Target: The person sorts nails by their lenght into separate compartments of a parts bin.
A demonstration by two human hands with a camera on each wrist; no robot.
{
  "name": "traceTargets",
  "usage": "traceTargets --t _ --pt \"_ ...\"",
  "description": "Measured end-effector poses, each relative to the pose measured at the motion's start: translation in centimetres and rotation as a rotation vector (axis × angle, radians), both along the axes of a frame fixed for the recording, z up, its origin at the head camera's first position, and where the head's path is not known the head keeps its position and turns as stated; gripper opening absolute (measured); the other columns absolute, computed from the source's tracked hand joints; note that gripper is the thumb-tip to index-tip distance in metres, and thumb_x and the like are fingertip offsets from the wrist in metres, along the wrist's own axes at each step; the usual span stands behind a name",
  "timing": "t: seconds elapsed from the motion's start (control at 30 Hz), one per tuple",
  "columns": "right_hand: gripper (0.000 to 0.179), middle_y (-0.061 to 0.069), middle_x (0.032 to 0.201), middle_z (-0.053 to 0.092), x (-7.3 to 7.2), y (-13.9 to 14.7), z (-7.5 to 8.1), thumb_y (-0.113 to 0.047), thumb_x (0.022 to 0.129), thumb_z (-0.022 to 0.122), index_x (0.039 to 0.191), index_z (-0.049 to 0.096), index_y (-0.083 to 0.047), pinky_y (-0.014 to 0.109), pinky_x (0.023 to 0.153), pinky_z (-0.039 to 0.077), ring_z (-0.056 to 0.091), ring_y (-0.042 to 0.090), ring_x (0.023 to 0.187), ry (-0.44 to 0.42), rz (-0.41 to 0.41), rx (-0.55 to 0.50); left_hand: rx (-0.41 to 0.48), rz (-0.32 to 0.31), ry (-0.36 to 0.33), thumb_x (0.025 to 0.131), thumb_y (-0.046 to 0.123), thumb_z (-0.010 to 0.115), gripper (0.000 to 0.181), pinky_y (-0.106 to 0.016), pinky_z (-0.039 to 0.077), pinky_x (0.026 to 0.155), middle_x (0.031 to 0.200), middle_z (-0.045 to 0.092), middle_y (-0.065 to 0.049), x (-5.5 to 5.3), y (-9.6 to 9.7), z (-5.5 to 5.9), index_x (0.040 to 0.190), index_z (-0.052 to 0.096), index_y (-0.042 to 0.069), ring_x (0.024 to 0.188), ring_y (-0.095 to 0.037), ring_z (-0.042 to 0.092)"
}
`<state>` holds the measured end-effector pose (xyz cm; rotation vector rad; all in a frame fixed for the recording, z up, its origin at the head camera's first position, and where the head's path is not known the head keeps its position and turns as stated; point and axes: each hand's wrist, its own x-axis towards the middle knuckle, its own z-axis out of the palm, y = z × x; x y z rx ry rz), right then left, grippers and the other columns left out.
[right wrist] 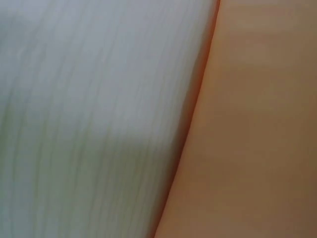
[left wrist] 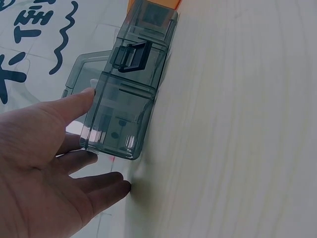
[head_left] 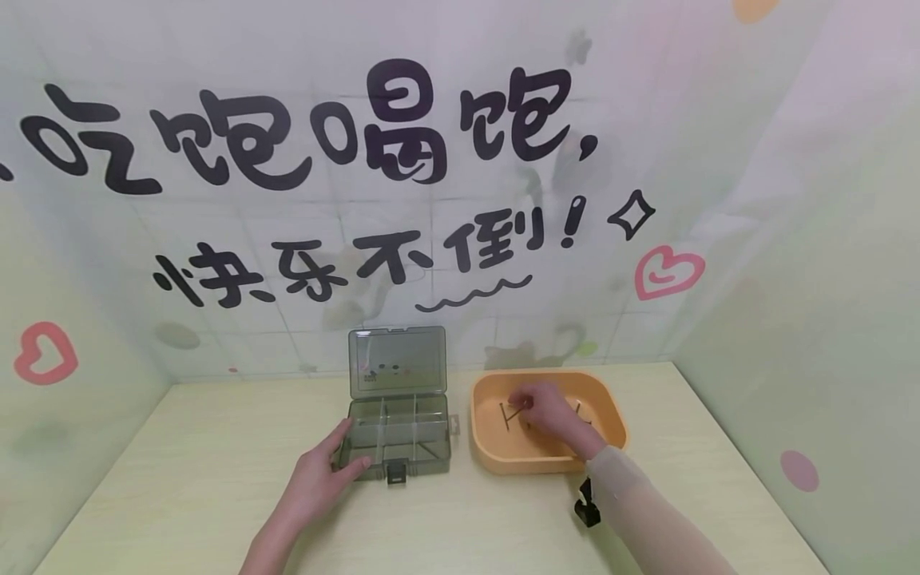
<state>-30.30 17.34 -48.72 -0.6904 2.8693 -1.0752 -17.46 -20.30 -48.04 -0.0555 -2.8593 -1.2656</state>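
A see-through grey compartment box (head_left: 399,427) stands on the table with its lid (head_left: 398,363) raised. My left hand (head_left: 319,479) holds its left front corner, the thumb on the front edge and fingers at the left side. In the left wrist view, the thumb and index finger touch the box (left wrist: 121,111) while the other fingers extend past it. My right hand (head_left: 544,411) is inside the orange tray (head_left: 496,461), its fingertips pinching a thin, dark screw-like piece (head_left: 514,414). Another such piece (head_left: 505,417) lies beside it. The right hand is outside the right wrist view.
More thin pieces (head_left: 579,411) lie in the tray right of the hand. A black clip-like object (head_left: 587,507) is by the right sleeve (head_left: 632,487). Behind the pale wooden table (head_left: 503,527) rises a printed wall (head_left: 431,200). The box's black latch (head_left: 397,473) faces front.
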Motion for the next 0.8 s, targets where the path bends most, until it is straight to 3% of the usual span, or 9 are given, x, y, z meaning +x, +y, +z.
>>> traceTargets --t 0.23,0.47,0.8 --pt "0.029 0.01 0.094 0.075 -0.44 0.06 -0.63 0.017 0.073 0.068 0.097 0.077 0.002 0.034 0.074 0.058 0.065 0.019 0.083 0.027 0.002 0.021 0.004 0.003 -0.009 0.098 0.025 0.072 0.077 -0.062 0.035 0.113 0.158 0.034 -0.029 0.06 0.09 0.16 0.158 0.032 -0.003 0.143 -0.05 0.033" --pt "0.023 0.01 0.091 0.074 -0.22 0.05 -0.29 0.016 0.077 0.069 0.094 0.077 0.002 0.039 0.078 0.06 0.067 0.021 0.084 0.045 0.013 0.053 0.005 0.004 -0.001 0.098 0.026 0.072 0.078 -0.062 0.035 0.113 0.157 0.034 -0.03 0.08 0.12 0.18 0.158 0.032 -0.003 0.143 -0.051 0.033" --pt "0.019 0.006 0.086 0.074 -0.2 0.13 -0.57 0.013 0.079 0.069 0.089 0.078 0.0 0.037 0.075 0.059 0.064 0.017 0.08 0.075 0.015 0.093 0.01 0.004 -0.004 0.098 0.026 0.072 0.078 -0.062 0.036 0.113 0.157 0.034 -0.03 0.03 0.07 -0.04 0.158 0.032 -0.002 0.143 -0.05 0.033"
